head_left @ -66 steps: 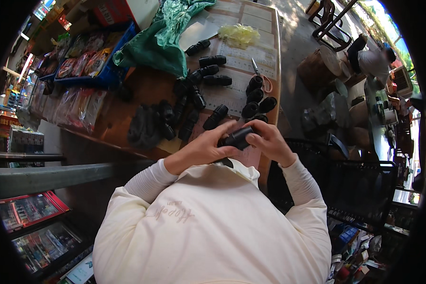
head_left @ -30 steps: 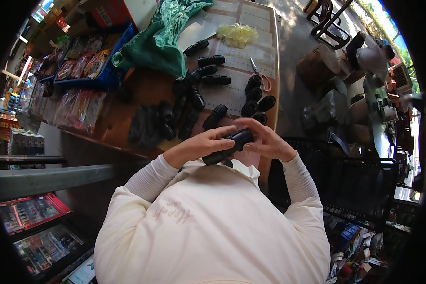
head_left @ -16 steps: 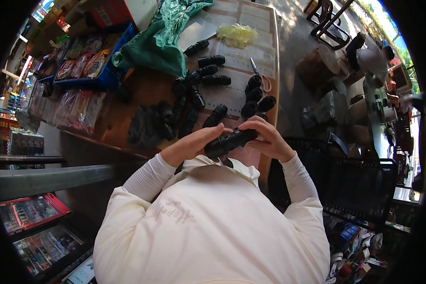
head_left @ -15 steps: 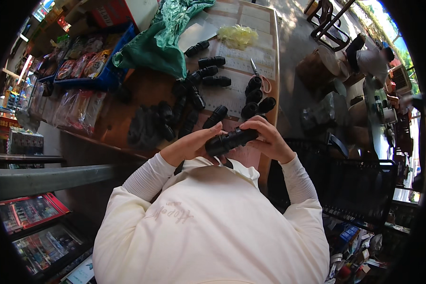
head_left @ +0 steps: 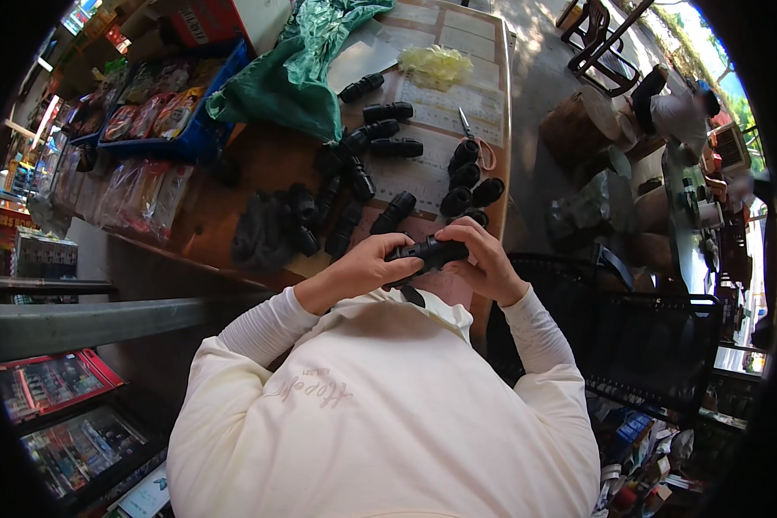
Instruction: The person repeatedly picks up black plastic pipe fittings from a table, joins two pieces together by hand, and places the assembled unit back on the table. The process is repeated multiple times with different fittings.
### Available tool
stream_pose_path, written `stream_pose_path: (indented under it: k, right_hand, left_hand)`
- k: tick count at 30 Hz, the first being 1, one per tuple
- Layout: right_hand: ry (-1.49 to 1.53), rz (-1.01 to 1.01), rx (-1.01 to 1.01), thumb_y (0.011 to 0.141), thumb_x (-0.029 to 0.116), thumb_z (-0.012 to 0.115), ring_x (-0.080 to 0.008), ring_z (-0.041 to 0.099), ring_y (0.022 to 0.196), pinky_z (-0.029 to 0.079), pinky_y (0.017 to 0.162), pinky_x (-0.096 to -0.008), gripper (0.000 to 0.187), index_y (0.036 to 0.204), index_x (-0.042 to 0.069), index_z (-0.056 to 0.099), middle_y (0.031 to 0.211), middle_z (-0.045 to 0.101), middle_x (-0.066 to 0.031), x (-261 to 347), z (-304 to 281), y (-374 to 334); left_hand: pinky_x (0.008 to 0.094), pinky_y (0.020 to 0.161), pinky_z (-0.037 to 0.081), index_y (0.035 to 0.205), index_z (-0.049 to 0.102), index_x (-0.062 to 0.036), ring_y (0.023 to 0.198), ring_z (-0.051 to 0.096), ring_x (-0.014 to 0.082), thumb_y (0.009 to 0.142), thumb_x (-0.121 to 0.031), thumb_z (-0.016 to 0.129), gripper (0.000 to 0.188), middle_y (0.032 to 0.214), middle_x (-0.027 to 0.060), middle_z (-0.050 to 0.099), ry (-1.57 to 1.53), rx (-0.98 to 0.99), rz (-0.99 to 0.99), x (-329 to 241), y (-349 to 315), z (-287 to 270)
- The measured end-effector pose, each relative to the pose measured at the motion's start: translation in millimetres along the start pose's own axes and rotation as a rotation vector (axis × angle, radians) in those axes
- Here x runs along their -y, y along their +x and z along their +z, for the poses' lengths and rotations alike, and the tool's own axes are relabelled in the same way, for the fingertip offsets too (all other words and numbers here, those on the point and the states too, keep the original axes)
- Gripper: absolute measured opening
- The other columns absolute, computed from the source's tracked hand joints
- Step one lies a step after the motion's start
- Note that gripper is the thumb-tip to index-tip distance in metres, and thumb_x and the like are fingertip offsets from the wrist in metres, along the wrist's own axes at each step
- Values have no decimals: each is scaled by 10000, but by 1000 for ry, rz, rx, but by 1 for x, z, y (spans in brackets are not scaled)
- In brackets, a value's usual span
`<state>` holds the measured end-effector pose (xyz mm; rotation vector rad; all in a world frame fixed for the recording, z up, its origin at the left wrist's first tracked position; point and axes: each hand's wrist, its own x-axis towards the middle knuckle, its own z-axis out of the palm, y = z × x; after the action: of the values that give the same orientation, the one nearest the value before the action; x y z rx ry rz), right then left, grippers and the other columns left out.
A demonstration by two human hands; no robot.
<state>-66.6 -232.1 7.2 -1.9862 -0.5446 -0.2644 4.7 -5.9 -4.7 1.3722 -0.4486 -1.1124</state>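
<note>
head view: black cylindrical fitting (head_left: 440,252) gripped at both ends
the left hand (head_left: 363,268) closes around one end, the right hand (head_left: 489,261) pinches the other, by the near edge of the surface (head_left: 272,160); more black fittings (head_left: 395,213) lie beyond, some beside scissors (head_left: 487,156).

Loose cream cloth top (head_left: 388,432) on show, faint brownish script print (head_left: 318,388) across its front, snug creased white sleeves (head_left: 269,326) flanking it!

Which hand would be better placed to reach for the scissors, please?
Probably the right hand: it is nearer the scissors, which lie by the right edge of the table; the left hand sits farther left. Both hold a black tubular part, so the right would first let go.
</note>
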Motion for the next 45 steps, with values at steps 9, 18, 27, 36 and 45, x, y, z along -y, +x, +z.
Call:
stream_pose_path:
  k: [9,18,27,36,45]
  right_hand:
    - [6,512,46,958,343,557,-169,591,663,469,626,-299,303,1098,74,565,795,611,-68,-12,2,-4]
    - [176,576,182,884,379,678,-118,564,783,465,687,-240,528,1272,80,480,951,588,-45,-17,-2,-12]
    - [-34,-210,-53,744,353,771,-311,598,693,490,603,-328,474,1040,39,576,857,576,-134,-2,22,-11]
    - [70,273,-255,841,261,663,-232,574,613,448,541,-334,254,893,28,576,736,564,-99,-9,50,-14]
    - [621,588,-38,921,540,561,-85,540,731,441,579,-232,505,1192,114,536,932,579,-12,-28,21,-25]
  left_hand:
    - [269,667,478,1076,570,21,744,627,154,833,-199,700,352,883,102,672,586,-201,223,4,8,11]
    - [190,657,447,1077,586,-23,754,552,52,899,-244,645,289,869,11,614,313,-107,158,5,7,0]
    - [221,550,487,1122,594,-8,693,605,105,861,-294,688,398,898,61,649,-520,395,-343,19,5,-18]
    - [290,654,497,1074,587,-29,718,624,149,779,-199,748,377,830,63,639,429,-53,51,-2,-6,7]
    - [297,704,506,1053,608,-26,799,637,181,732,-160,774,386,891,82,648,691,-236,289,20,24,0]
